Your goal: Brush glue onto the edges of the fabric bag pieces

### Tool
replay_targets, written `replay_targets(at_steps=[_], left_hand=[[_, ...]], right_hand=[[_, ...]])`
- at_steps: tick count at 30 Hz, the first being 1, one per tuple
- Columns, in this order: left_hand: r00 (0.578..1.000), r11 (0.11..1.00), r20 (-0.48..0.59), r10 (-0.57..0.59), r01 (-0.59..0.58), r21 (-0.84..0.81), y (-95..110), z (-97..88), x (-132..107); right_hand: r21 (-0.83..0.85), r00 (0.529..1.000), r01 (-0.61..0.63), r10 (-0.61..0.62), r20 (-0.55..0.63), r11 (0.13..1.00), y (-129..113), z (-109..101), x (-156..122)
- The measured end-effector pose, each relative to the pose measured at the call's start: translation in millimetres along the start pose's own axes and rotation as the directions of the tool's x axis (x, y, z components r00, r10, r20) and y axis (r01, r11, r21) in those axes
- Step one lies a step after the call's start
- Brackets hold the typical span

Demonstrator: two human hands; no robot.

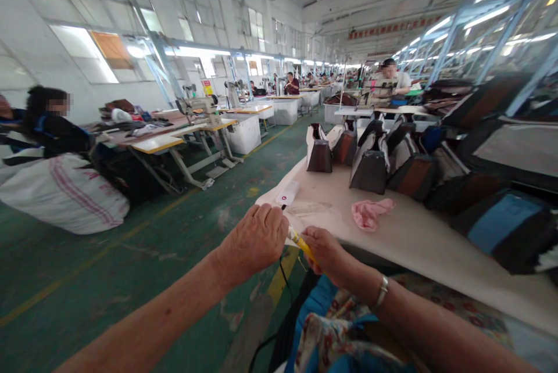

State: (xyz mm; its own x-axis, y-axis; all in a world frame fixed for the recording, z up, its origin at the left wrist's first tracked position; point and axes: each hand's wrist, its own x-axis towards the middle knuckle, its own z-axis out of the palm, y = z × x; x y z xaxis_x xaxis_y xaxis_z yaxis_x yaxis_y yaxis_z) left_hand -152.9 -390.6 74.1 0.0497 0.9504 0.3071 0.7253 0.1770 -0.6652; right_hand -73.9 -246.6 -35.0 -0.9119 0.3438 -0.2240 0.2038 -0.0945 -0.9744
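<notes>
In front of me, my left hand (257, 239) is closed in a fist, knuckles up. Its fingers meet the pale end of a slim yellow-handled tool (304, 247); what lies inside the fist is hidden. My right hand (329, 254) wraps the yellow handle, thumb on top. The tool's exact kind does not show. Just beyond my left hand, a small white box (288, 193) with a dark cord at its near end lies on the pale tabletop (414, 233). A crumpled pink cloth (372, 214) rests on the same top, beyond my right hand.
Several dark, trapezoid bag pieces (369, 169) stand along the table's far side, some with brown or blue panels. Left across the green floor (174, 262) are sewing tables (161, 142) and a stuffed white sack (65, 193). Other people sit at machines farther off.
</notes>
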Motion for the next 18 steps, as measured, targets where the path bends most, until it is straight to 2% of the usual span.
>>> replay_targets(at_steps=[3, 5, 6, 7, 8, 9, 10, 11, 12, 13, 14, 16, 17, 18], left_hand=[[0.990, 0.990, 0.008, -0.141, 0.140, 0.016, -5, -0.8, 6], [0.967, 0.965, 0.029, -0.254, 0.251, 0.068, -24, -5.5, 6], [0.937, 0.933, 0.026, -0.347, 0.343, 0.108, -39, -8.7, 4], [0.888, 0.878, -0.004, -0.459, 0.454, 0.153, -55, -12.3, 0], [0.791, 0.774, -0.077, -0.607, 0.610, 0.169, -71, -15.7, -5], [0.664, 0.651, -0.146, -0.733, 0.748, 0.129, -86, -18.7, -11], [0.599, 0.596, -0.165, -0.783, 0.799, 0.075, -97, -21.0, -18], [0.567, 0.570, -0.159, -0.808, 0.821, 0.028, -105, -22.2, -24], [0.559, 0.565, -0.133, -0.818, 0.825, -0.013, -108, -22.3, -29], [0.576, 0.581, -0.089, -0.813, 0.813, -0.044, -107, -21.2, -33], [0.595, 0.597, -0.041, -0.802, 0.799, -0.078, -103, -19.0, -36], [0.625, 0.612, 0.030, -0.780, 0.772, -0.170, -91, -11.8, -40], [0.636, 0.614, 0.045, -0.771, 0.760, -0.215, -85, -7.1, -42], [0.635, 0.608, 0.047, -0.771, 0.755, -0.244, -81, -1.8, -45]], right_hand=[[0.021, 1.000, 0.025, -0.025, 0.008, 0.999, -9, -3, 4], [0.020, 1.000, 0.027, -0.028, 0.011, 0.999, -7, -6, 6], [0.020, 1.000, 0.020, -0.020, 0.012, 1.000, -4, -8, 6], [0.021, 1.000, 0.009, -0.009, 0.014, 1.000, 0, -11, 5], [0.032, 1.000, -0.001, 0.000, 0.018, 0.999, 5, -14, 4], [0.057, 1.000, -0.007, 0.006, 0.030, 0.998, 9, -18, 2], [0.089, 0.999, -0.009, 0.005, 0.045, 0.996, 11, -22, 1], [0.132, 0.997, -0.008, -0.003, 0.083, 0.991, 11, -26, -1], [0.186, 0.987, -0.014, -0.016, 0.162, 0.982, 9, -30, -3], [0.249, 0.961, -0.032, -0.038, 0.274, 0.968, 5, -34, -4], [0.311, 0.915, -0.061, -0.071, 0.396, 0.948, 1, -37, -6], [0.411, 0.789, -0.124, -0.161, 0.592, 0.903, -9, -41, -10], [0.448, 0.736, -0.147, -0.205, 0.645, 0.882, -13, -41, -12], [0.475, 0.710, -0.150, -0.240, 0.662, 0.867, -15, -41, -14]])
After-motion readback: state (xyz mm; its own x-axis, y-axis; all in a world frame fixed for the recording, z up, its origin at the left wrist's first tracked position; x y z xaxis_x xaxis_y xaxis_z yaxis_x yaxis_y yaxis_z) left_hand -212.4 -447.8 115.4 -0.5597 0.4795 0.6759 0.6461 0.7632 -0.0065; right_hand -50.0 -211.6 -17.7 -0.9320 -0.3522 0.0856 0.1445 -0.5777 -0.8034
